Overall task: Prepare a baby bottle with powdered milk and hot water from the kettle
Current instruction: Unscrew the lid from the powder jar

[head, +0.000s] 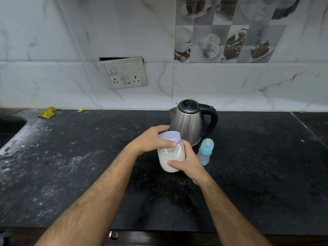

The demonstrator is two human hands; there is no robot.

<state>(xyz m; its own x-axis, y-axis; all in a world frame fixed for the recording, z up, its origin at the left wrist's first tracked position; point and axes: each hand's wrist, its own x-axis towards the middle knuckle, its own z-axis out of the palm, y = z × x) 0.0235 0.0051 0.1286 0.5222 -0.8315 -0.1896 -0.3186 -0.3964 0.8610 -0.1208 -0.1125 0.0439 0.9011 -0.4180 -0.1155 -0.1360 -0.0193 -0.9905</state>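
Note:
A clear jar of white milk powder (pixel 167 159) with a pale lavender lid (pixel 170 136) is held over the black counter (pixel 248 166). My left hand (pixel 152 139) grips the lid from the left, thumb on its front rim. Lower down, my right hand (pixel 188 164) wraps round the jar's body from the right. A scoop shows faintly inside the jar. Just right of the jar stands a small blue baby bottle (pixel 205 151) with its teat on. Behind both, the steel kettle (pixel 190 123) stands with its black lid shut and its handle to the right.
A wall socket plate (pixel 124 73) hangs loose on the tiled wall behind. A yellow cloth (pixel 47 112) lies at the back left, near a sink cut-out (pixel 10 123). The counter's front edge runs along the bottom of the view.

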